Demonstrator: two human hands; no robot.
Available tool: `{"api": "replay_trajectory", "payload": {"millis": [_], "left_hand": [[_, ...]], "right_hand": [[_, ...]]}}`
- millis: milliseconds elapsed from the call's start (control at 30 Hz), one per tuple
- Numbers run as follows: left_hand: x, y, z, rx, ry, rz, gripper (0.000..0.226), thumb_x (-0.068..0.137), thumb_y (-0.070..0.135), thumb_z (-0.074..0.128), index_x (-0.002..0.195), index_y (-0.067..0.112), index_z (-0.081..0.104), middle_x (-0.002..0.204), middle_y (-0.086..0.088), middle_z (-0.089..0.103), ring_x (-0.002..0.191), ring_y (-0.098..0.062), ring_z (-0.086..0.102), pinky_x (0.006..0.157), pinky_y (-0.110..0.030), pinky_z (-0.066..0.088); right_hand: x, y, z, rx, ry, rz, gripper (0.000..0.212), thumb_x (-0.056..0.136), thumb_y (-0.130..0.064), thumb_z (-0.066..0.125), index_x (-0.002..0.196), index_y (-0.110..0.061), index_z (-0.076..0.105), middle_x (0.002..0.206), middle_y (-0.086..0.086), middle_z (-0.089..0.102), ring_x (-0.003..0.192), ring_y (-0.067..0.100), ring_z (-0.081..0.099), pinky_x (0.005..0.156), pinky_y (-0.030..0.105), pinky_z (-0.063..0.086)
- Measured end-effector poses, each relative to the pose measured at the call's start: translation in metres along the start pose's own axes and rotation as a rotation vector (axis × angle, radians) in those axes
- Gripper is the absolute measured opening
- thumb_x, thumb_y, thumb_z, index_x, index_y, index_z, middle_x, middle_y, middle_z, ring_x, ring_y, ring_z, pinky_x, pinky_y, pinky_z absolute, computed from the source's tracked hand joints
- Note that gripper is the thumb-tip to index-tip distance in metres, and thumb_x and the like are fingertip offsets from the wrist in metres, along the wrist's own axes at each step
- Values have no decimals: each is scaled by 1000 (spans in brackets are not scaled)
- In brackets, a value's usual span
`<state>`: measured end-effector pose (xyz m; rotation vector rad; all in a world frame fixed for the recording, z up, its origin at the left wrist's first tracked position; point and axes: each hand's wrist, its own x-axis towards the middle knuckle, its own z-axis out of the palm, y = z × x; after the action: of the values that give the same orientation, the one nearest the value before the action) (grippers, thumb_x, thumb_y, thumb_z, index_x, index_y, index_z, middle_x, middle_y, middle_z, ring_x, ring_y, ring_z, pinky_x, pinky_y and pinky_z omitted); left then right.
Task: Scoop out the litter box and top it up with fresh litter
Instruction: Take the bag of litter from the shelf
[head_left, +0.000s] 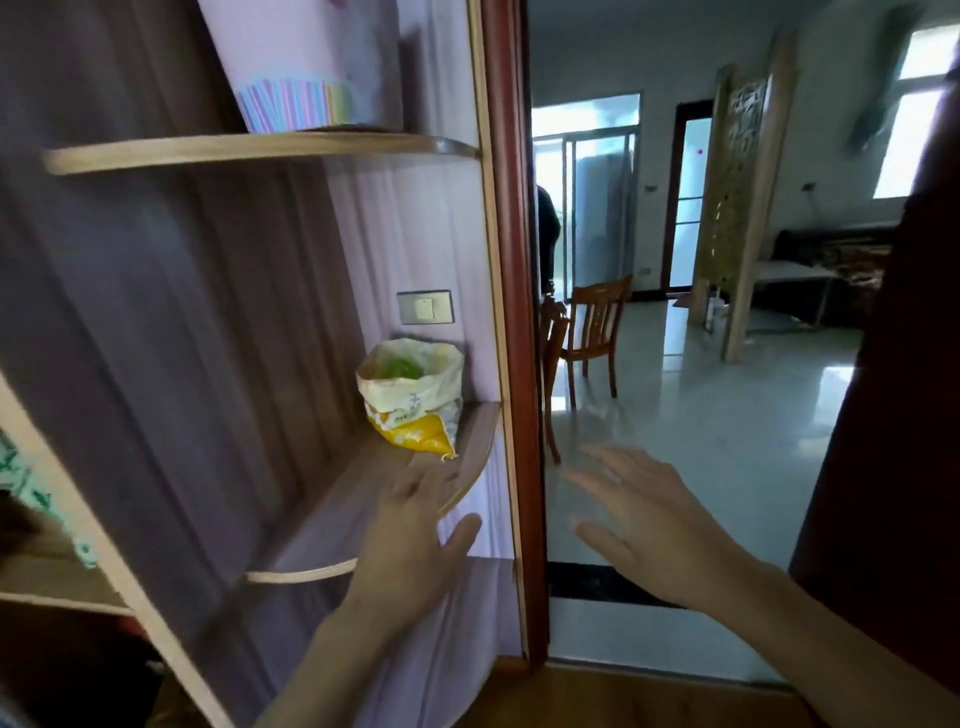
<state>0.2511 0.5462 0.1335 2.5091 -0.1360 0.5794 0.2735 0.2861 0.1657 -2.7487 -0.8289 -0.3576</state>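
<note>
A cream and yellow bag (415, 396), open at the top with something green inside, stands on a curved wooden corner shelf (467, 457) beside the door frame. My left hand (410, 540) is stretched out with straight fingers just below and in front of the bag, apart from it. To the right, my right hand (649, 519) is spread open in the doorway and holds nothing. No litter box or scoop is in view.
A higher shelf (260, 150) carries a pink box with striped edging (301, 67). A light switch (425, 307) sits on the wall above the bag. Through the red door frame (519, 332) lie a glossy tiled floor, wooden chairs (597, 332) and a carved partition (737, 197).
</note>
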Motion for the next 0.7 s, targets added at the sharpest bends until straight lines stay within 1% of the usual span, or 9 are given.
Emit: {"api": "replay_trajectory", "payload": {"millis": [67, 133, 233, 267, 333, 433, 567, 633, 700], "left_hand": [[16, 0, 6, 25, 17, -30, 46, 85, 42, 64, 128, 28, 56, 126, 8, 55, 112, -13, 53, 86, -23, 40], [33, -7, 10, 63, 17, -75, 50, 82, 51, 54, 128, 31, 55, 127, 9, 54, 112, -15, 53, 90, -32, 47], [63, -29, 14, 186, 19, -78, 60, 82, 60, 45, 130, 26, 54, 131, 6, 54, 118, -19, 52, 97, -41, 47], [73, -35, 12, 202, 44, -85, 60, 82, 60, 46, 130, 25, 54, 131, 4, 54, 119, -21, 53, 97, -41, 47], [91, -44, 8, 189, 110, -128, 58, 80, 55, 53, 130, 25, 54, 130, 2, 55, 115, -24, 55, 94, -42, 50], [119, -58, 8, 180, 152, -175, 62, 77, 55, 54, 131, 26, 54, 132, 1, 54, 114, -25, 55, 93, -43, 50], [167, -85, 15, 201, 158, -189, 68, 76, 64, 47, 132, 25, 56, 133, 1, 53, 117, -27, 53, 97, -45, 48], [194, -97, 19, 213, 185, -200, 70, 76, 67, 44, 132, 26, 56, 133, 1, 53, 116, -28, 53, 95, -45, 48], [221, -111, 23, 229, 206, -228, 67, 78, 66, 48, 132, 27, 56, 135, 2, 52, 119, -27, 52, 95, -45, 48]], "right_hand": [[24, 13, 1, 14, 3, -32, 54, 99, -52, 39, 149, -35, 30, 158, -8, 21, 146, 10, 13, 116, 32, 14], [49, 23, 7, 60, 19, -62, 54, 99, -52, 42, 149, -34, 33, 155, -10, 24, 144, 8, 15, 114, 28, 15], [91, 36, 23, 132, 33, -106, 53, 98, -51, 44, 148, -33, 37, 151, -10, 30, 141, 8, 20, 110, 24, 17], [105, 39, 29, 152, 37, -118, 53, 98, -51, 44, 147, -32, 39, 151, -10, 31, 141, 9, 22, 110, 26, 19], [131, 45, 38, 185, 45, -133, 52, 97, -51, 45, 145, -30, 42, 150, -10, 33, 140, 11, 26, 114, 36, 26], [172, 55, 49, 193, 46, -164, 53, 94, -53, 44, 143, -32, 42, 147, -10, 36, 138, 10, 30, 110, 45, 35], [233, 70, 58, 114, 28, -194, 69, 85, -65, 30, 145, -32, 40, 148, -7, 37, 138, 12, 31, 109, 44, 37], [266, 78, 58, 92, 18, -200, 71, 83, -66, 30, 145, -33, 39, 148, -7, 36, 139, 12, 31, 110, 42, 37], [303, 87, 59, 66, 4, -214, 72, 82, -66, 28, 146, -33, 37, 149, -8, 35, 139, 12, 30, 111, 40, 35]]}}
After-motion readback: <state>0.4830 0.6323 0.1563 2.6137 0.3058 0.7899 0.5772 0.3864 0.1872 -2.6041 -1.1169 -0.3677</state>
